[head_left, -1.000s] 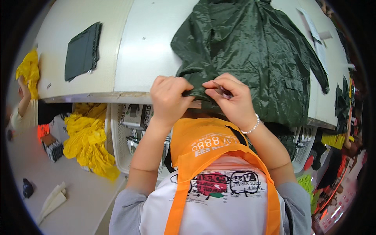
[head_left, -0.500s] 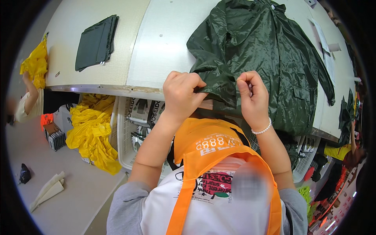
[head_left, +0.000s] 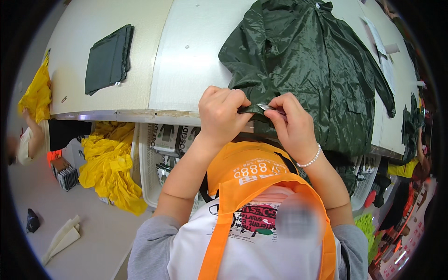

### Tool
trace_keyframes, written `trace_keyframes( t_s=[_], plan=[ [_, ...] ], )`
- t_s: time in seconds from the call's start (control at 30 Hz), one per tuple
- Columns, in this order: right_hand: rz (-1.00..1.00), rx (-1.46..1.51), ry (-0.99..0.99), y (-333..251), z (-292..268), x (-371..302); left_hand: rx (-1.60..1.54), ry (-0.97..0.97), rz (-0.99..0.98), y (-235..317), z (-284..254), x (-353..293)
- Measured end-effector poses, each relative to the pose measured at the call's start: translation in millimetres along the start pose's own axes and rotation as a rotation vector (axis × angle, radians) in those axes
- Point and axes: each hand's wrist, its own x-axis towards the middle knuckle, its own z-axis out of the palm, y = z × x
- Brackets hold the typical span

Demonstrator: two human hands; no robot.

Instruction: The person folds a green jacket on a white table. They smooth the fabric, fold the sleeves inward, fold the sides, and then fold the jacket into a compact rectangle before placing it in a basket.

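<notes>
A shiny dark green rain jacket [head_left: 303, 65] lies spread on the table, its hem reaching over the near edge. My left hand [head_left: 223, 114] is closed on the end of its left-lying sleeve [head_left: 257, 95], just above the table's edge. In my right hand [head_left: 294, 125] is a pair of thread snips [head_left: 266, 107]; only the pointed silver tip shows, the rest being hidden by my fingers. The tip is at the sleeve's edge, close to the left fingertips. Whether it touches the cloth I cannot tell.
Folded dark green garments [head_left: 108, 58] lie on the pale table [head_left: 182, 60] to the left. Under the edge stand a white plastic basket [head_left: 145, 163] of packages and a heap of yellow garments [head_left: 109, 163]. Another person's arm [head_left: 33, 128] is at far left, beside yellow cloth [head_left: 38, 88].
My right hand has moved left toward the left hand, and the silver tip of the snips now shows. The left hand still grips the sleeve end.
</notes>
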Motion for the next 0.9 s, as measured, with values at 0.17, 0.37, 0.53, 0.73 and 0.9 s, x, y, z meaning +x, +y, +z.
trace_keyframes(
  t_s=[0.17,0.37,0.53,0.73,0.9],
  plan=[
    [0.057,0.068,0.099,8.9,3.1,-8.1,0.066,-0.008,-0.088,-21.0,-15.2,-8.7],
    [0.346,0.008,-0.001,61.4,-34.1,-58.5,0.058,0.419,-0.543,-118.5,-118.5,-29.8],
    [0.548,-0.347,0.059,165.1,-88.7,-129.7,0.753,0.038,-0.506,-76.5,-76.9,-71.4],
    [0.631,-0.558,0.113,307.2,-172.5,-205.9,0.258,-0.121,-0.490,85.0,156.7,-70.3],
    [0.573,-0.501,-0.070,365.3,-207.9,-223.6,0.217,-0.507,-0.298,182.3,360.9,-92.3]
  ],
)
